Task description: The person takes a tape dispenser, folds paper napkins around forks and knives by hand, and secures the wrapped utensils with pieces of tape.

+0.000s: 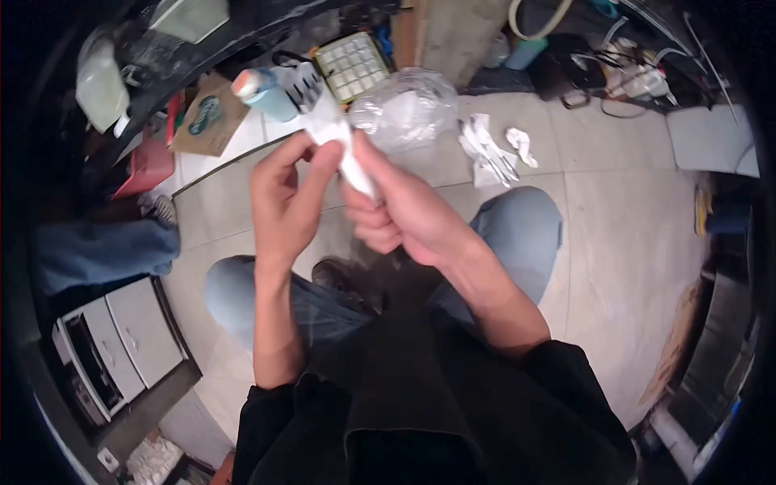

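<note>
A white wrapped bundle [329, 121], with dark fork-like tines showing at its upper end, is held in front of me. My right hand [400, 202] is wrapped round its lower part. The thumb and fingers of my left hand [293, 190] pinch its left side. Just beyond the bundle lie a clear plastic bag [408, 109] and a light blue bottle [271, 99] with an orange cap. On the floor to the right are utensils on white paper [487, 153] and a crumpled white tissue [521, 147].
Further off are a tray with white square compartments [352, 66], a brown paper bag [212, 117], a red bin [151, 166] and tangled cables [630, 77]. A white cabinet [133, 339] stands at left. My knees flank the tiled floor [614, 226].
</note>
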{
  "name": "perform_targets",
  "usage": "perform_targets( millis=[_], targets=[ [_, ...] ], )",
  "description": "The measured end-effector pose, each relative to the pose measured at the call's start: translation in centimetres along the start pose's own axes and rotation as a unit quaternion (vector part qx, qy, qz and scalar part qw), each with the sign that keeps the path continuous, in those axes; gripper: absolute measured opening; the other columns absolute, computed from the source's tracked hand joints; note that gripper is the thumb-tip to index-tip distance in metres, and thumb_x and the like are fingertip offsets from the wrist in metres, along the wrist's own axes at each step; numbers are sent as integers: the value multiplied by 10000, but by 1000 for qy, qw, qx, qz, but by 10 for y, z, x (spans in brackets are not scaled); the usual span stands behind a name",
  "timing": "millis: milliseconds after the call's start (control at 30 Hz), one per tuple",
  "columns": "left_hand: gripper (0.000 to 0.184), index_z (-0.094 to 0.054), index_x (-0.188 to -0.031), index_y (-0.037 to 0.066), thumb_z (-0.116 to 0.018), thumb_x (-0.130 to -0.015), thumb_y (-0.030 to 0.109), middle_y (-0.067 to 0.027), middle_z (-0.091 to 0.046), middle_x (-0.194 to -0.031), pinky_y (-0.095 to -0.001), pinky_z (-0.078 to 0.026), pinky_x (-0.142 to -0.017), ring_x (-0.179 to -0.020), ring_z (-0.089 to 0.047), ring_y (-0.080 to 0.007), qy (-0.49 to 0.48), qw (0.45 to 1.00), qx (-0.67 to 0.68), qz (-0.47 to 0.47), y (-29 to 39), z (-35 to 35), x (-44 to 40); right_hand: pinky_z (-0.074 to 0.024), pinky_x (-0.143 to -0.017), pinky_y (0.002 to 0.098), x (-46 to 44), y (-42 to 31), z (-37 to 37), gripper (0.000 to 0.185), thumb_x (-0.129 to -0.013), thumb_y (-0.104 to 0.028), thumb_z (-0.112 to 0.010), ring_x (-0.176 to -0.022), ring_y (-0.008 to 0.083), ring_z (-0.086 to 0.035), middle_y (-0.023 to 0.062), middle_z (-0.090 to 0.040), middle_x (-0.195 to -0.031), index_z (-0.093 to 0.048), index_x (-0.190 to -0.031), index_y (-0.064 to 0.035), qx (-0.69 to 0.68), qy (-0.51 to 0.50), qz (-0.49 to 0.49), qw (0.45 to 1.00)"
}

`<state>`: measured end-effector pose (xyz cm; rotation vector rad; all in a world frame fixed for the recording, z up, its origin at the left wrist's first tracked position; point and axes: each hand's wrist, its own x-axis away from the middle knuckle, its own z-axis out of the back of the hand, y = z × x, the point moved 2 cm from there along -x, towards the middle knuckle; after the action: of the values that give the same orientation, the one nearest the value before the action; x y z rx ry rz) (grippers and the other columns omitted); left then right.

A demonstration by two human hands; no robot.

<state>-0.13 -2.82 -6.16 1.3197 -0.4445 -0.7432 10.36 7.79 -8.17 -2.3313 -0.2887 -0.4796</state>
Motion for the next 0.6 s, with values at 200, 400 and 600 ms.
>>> perform_targets(
  millis=[200,400,600],
  targets=[
    [144,-569,-780,-8,-651,-898,9,9,-557,-774,-185,-330,-620,-704,-452,-43,51,994,-19,-92,4,-6,7,-241,-386,228,10,4,2,602,-1000,-621,-265,-420,61,-281,-58,-342,-541,-463,-751,-110,-80,-134,-2,988],
    [88,-622,-881,-27,-690,-877,28,-20,-601,-749,-194,-386,-667,-713,-512,-62,91,988,-53,-110,0,-12,-6,-383,-535,314,55,-14,10,218,-984,-217,-531,-556,154,-511,91,-524,-670,-524,-1063,-13,394,169,284,858],
    [465,-475,-1385,-25,-557,-935,53,-70,-637,-939,-277,-442,-865,-816,-570,-121,227,932,-261,-110,49,58,19,-392,-533,307,155,-60,69,165,-921,-93,-583,-558,144,-515,67,-564,-654,-578,-1074,-31,488,173,228,825]
  ],
)
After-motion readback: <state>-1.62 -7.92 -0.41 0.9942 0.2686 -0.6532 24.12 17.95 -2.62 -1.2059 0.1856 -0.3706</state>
